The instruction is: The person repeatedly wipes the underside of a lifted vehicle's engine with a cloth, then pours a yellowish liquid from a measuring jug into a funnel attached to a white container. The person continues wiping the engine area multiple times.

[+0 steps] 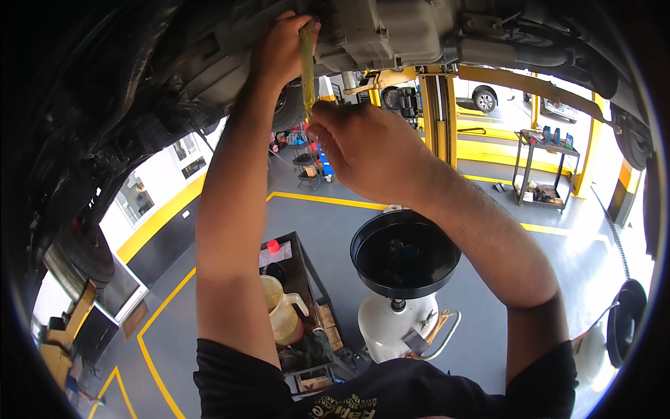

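Both my arms reach up to the underside of a raised vehicle (363,35). Between my hands runs a narrow, yellow-green translucent tube (308,70), nearly upright. My left hand (279,50) is closed around its upper end, close against the vehicle's underbody; what the fingertips touch there is hidden. Lower down, my right hand (370,143) pinches the tube's bottom end between thumb and fingers. Below and to the right of my hands stands a wide black drain pan (405,279) on a white tank (391,325), with some dark round pieces lying in it.
A dark tool cart (300,244) at lower left carries a translucent jug (283,314), a red cap (273,246) and small boxes. Further off are a yellow lift post (440,126) and another cart (548,146). At the right edge sits a second black pan (624,321).
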Demonstrator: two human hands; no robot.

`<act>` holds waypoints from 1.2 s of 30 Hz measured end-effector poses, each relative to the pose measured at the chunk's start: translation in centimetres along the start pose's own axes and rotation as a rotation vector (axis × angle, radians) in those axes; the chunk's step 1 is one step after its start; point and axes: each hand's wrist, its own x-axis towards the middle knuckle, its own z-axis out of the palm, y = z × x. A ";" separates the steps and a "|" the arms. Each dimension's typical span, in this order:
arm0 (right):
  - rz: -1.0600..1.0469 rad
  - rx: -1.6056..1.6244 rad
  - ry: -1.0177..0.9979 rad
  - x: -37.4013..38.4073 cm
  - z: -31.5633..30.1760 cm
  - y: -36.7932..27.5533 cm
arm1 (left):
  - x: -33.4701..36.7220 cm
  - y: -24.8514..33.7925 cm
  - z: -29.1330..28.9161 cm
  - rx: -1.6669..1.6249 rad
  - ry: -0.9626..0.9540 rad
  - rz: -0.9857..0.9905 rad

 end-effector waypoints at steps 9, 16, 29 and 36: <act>0.083 -0.098 0.075 2.3 -0.4 0.4 | 0.1 -1.3 1.5 -0.489 0.215 -0.206; 0.156 -0.313 0.196 2.6 0.5 1.6 | 0.8 -0.7 1.8 -0.604 0.469 -0.154; 0.347 0.011 -0.085 0.5 1.8 2.7 | -1.4 -0.6 1.2 -0.241 0.436 -0.094; 0.390 0.318 -0.067 -6.0 5.3 5.2 | -7.5 1.9 -0.8 0.022 0.492 0.142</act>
